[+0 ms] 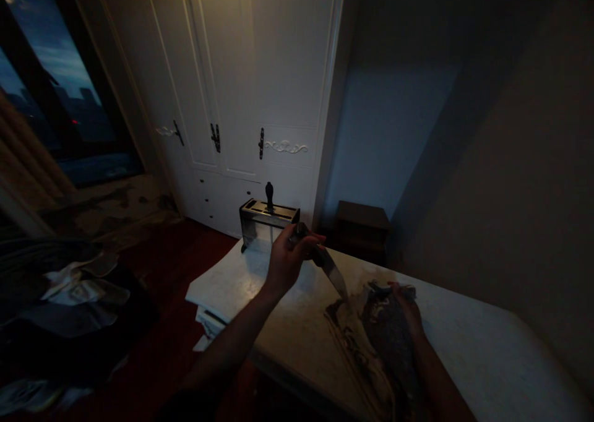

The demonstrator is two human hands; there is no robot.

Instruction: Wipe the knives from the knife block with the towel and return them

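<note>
The left hand (288,258) holds a knife (325,262) by its dark handle, fingers wrapped tight round it, above the pale tabletop (468,341). The knife's long axis runs diagonally: handle up toward 10 o'clock, blade sloping down toward 4 o'clock, its tip just at the upper edge of a patterned cloth (366,341). The right hand (406,307) lies on the cloth at 3 o'clock from the blade tip; the dim light hides whether its grip is flat or bunched on the fabric. A metal knife block (266,224) with one black handle standing in it sits at 11 o'clock from the left hand, on the tabletop's far corner. White wardrobe doors (245,75) stand behind.
</note>
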